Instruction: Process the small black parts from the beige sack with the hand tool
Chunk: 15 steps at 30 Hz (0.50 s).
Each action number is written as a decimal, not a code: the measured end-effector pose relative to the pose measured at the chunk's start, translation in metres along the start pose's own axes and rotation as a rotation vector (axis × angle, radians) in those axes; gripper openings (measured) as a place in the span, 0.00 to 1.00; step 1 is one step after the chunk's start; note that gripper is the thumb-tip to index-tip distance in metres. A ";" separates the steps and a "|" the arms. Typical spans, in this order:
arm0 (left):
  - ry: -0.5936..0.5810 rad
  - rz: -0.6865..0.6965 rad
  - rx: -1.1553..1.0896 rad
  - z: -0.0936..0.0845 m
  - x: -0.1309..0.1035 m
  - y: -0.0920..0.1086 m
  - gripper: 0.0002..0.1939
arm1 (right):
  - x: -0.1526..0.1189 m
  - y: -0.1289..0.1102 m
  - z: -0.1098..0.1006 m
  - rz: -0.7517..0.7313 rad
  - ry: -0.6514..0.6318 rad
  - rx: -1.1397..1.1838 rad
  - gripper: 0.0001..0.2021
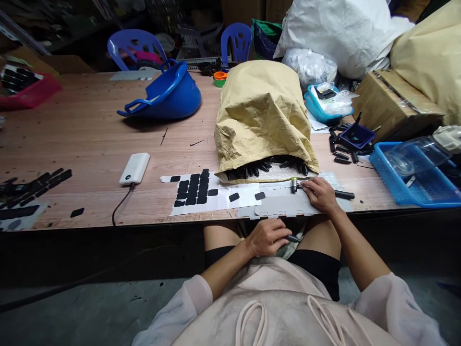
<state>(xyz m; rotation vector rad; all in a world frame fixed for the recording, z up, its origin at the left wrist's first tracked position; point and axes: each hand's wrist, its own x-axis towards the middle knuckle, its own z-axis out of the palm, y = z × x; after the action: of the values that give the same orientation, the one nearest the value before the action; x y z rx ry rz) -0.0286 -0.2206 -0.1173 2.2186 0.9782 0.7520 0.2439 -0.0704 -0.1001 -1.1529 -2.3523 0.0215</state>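
Observation:
My right hand (pixel 321 194) is closed over the shaft of a small hammer (pixel 345 194) at the table's front edge. The hammer's metal head shows left of my fingers and its black grip to the right. Over my lap, my left hand (pixel 268 236) is closed on a slender dark piece (pixel 293 238), whose end sticks out past the fingers; its kind is not clear. Just beyond the hands, a yellow sack (pixel 264 115) lies with its mouth towards me, and several black elongated pieces (pixel 254 167) show in it. White sheets (pixel 220 201) hold rows of flat black rounded pieces (pixel 193 188).
A white power bank (pixel 135 168) with a black cable and a tilted blue tub (pixel 173 93) are on the left. To the right stand a blue basket (pixel 396 187), a small purple tray (pixel 357 136) and a cardboard box (pixel 392 103). Large sacks crowd the back right.

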 end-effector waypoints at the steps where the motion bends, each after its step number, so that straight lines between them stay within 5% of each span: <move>1: -0.039 -0.038 -0.008 0.012 -0.008 -0.001 0.14 | 0.000 0.000 0.000 0.004 -0.001 -0.001 0.13; 4: -0.109 -0.349 0.014 0.038 -0.018 -0.017 0.14 | 0.001 0.000 0.001 0.009 -0.001 -0.011 0.13; 8: -0.273 -0.747 0.049 0.046 -0.012 -0.041 0.23 | 0.001 -0.002 -0.001 0.001 -0.003 -0.021 0.14; 11: -0.361 -0.763 0.058 0.043 -0.011 -0.043 0.27 | 0.001 -0.002 -0.002 0.004 -0.010 -0.017 0.13; 15: -0.372 -0.519 0.023 0.037 -0.016 -0.027 0.21 | 0.000 -0.002 -0.001 0.024 -0.015 -0.014 0.13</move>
<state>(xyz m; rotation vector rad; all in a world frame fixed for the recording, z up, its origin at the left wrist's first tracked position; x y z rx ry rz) -0.0239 -0.2285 -0.1654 1.8954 1.2858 0.0913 0.2426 -0.0719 -0.0984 -1.1922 -2.3552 0.0220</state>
